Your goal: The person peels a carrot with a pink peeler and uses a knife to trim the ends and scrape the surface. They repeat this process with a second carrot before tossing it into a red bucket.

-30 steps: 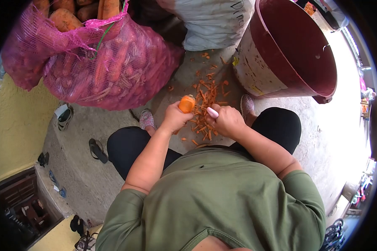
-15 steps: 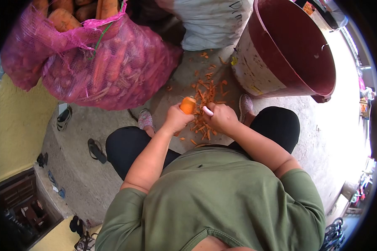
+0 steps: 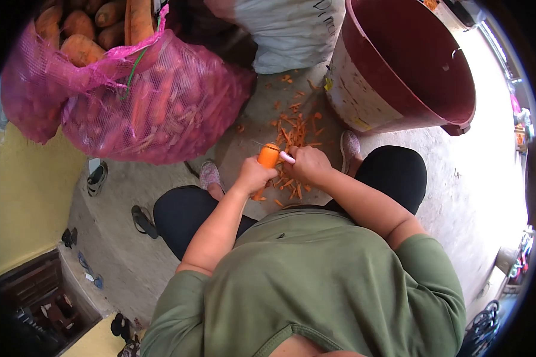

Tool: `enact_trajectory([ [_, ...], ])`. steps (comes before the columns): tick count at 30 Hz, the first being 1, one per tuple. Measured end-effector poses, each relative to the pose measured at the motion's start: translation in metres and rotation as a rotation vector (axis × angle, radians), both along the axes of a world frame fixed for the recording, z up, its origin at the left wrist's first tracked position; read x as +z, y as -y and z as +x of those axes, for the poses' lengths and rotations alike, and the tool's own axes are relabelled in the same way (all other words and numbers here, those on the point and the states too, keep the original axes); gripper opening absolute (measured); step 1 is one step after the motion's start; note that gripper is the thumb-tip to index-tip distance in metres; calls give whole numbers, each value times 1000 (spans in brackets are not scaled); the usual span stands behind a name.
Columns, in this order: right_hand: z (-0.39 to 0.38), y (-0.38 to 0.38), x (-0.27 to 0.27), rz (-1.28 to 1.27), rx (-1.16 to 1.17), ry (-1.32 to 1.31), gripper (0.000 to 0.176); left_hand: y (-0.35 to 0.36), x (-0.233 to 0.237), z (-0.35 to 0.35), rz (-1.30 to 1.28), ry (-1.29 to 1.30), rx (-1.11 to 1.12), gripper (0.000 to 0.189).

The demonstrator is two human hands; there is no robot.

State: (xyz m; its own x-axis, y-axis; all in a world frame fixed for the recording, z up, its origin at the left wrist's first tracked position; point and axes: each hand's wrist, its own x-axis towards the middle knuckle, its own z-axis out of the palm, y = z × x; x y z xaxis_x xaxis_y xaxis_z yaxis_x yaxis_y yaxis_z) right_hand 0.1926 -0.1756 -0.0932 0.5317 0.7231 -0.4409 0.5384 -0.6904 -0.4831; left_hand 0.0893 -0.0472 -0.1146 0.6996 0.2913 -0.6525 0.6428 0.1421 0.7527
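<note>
Bright orange carrot (image 3: 268, 157), thick and smooth on its visible face, is held off the floor in front of the body, between the two feet. The left hand (image 3: 256, 175) is closed around its lower part, leaving the upper end exposed. The right hand (image 3: 307, 165) is clamped on a hand tool with a pale pink handle (image 3: 287, 157); the tool's thin blade lies across the carrot near its upper end. Whether the edge is cutting cannot be told.

Beneath and beyond the hands, thin orange peel shavings (image 3: 291, 127) are scattered on the grey concrete floor (image 3: 116, 238). Pink patterned shoes (image 3: 350, 146) stand on either side of them. Forward and left is a bulging pink mesh sack (image 3: 161, 113) filled with carrots, some exposed at its open top. Forward and right is a dark red bucket with a whitish, stained outer wall (image 3: 363, 95). Between these sits a white sack with dark lettering (image 3: 292, 35).
</note>
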Motion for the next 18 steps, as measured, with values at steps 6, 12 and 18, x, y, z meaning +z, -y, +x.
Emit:
enact_trajectory([
  [6, 8, 16, -17, -158, 13, -11, 36, -31, 23, -6, -728, 280, 201, 24],
  [12, 12, 15, -19, 43, -178, -98, 32, -25, 28, -6, -203, 382, 50, 34],
  [18, -2, 16, 20, 217, -37, 112, 31, -18, 22, -4, -391, 490, 197, 25],
])
